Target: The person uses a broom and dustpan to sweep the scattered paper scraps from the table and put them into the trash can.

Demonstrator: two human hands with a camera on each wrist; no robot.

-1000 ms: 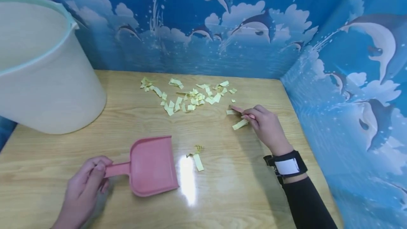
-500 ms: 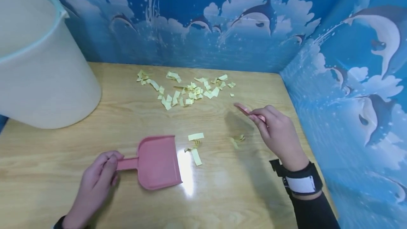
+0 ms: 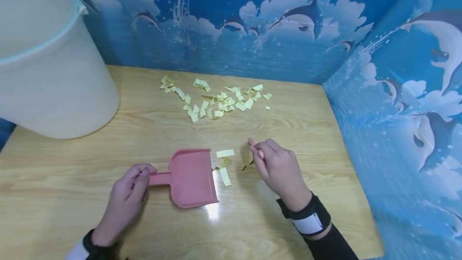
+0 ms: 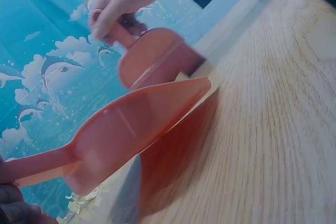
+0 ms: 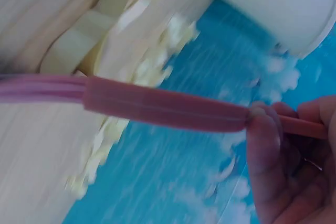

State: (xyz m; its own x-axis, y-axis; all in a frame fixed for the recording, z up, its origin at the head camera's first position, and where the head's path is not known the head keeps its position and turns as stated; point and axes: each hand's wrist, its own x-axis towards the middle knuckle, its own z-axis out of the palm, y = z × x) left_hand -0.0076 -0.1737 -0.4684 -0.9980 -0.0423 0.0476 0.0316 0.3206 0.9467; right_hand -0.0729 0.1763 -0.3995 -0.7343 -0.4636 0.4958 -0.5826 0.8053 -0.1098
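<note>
My left hand grips the handle of a pink dustpan, whose open edge faces right on the wooden table. Just off that edge lie a few yellow paper strips, one curled. To their right, my right hand pinches the handle of a small pink brush, and another scrap lies beside it. Only a sliver of the brush shows in the head view. From the left wrist view, the brush head stands just beyond the dustpan's lip, bristles downward and blurred.
Many torn yellow paper scraps are scattered along the back of the table. A large white bin with a pale green rim stands at the back left. Blue dolphin-print sheets hang behind and to the right.
The right hand has drawn the brush left and nearer, and a paper strip has joined those by the dustpan. My left hand has slid the dustpan right, up to these strips.
</note>
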